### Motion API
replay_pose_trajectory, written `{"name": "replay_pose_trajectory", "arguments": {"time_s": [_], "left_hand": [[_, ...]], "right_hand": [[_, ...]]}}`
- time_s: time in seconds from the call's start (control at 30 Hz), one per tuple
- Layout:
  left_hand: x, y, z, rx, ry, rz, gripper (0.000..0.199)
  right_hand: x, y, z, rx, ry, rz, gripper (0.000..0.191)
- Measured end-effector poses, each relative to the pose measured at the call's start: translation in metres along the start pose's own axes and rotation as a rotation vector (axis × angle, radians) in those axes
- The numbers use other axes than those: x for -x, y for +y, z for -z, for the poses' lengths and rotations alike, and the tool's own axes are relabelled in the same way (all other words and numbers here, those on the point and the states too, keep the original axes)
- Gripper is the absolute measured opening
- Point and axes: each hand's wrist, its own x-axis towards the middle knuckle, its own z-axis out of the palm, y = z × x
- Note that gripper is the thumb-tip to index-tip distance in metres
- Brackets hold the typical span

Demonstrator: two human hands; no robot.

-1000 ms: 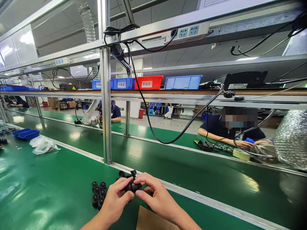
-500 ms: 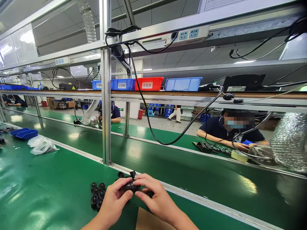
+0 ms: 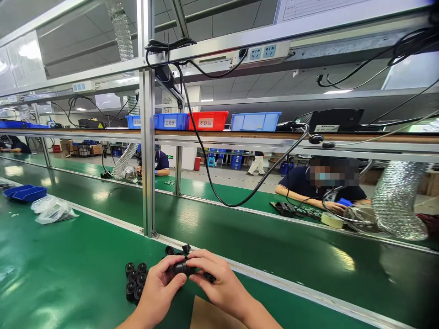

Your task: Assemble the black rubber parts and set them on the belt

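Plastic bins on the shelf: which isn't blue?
The red plastic bin between a labelled blue plastic bin and an unlabelled light-blue one; no other is red.

From the head, the camera faces forward and down — left hand (image 3: 158, 284) and right hand (image 3: 221, 279) near, shelf (image 3: 219, 136) beyond.

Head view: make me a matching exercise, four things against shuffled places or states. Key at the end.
Things
1. Left hand
2. Red bin
3. Plastic bag
4. Brown sheet

Places or states
A. On the shelf, between blue bins
B. At the bottom edge of the picture, below the right hand
C. Holding a black part, together with the other hand
D. On the green bench, next to the blue trays

Pairs: 1-C, 2-A, 3-D, 4-B
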Motion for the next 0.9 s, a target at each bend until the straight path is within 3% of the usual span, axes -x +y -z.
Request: {"name": "replay_pose_trajectory", "arguments": {"time_s": [0.17,0.43,0.6,0.77,0.9], "left_hand": [[0.0,0.003,0.0,0.032,0.001,0.003,0.045],[-0.001,-0.002,0.002,-0.005,0.018,-0.027,0.042],[-0.001,-0.009,0.002,-0.017,0.048,-0.039,0.041],[-0.001,-0.009,0.003,-0.075,0.061,-0.082,0.041],[-0.004,-0.006,0.008,-0.165,0.02,-0.117,0.038]], "right_hand": [[0.001,0.001,-0.001,-0.053,-0.005,-0.034,0.032],[0.002,0.007,-0.001,0.061,-0.028,0.088,0.03],[0.0,0.004,0.001,0.095,-0.041,0.038,0.028],[0.0,0.001,0.001,0.161,-0.098,0.01,0.037],[-0.004,-0.003,-0.005,0.359,-0.128,-0.137,0.018]]}}
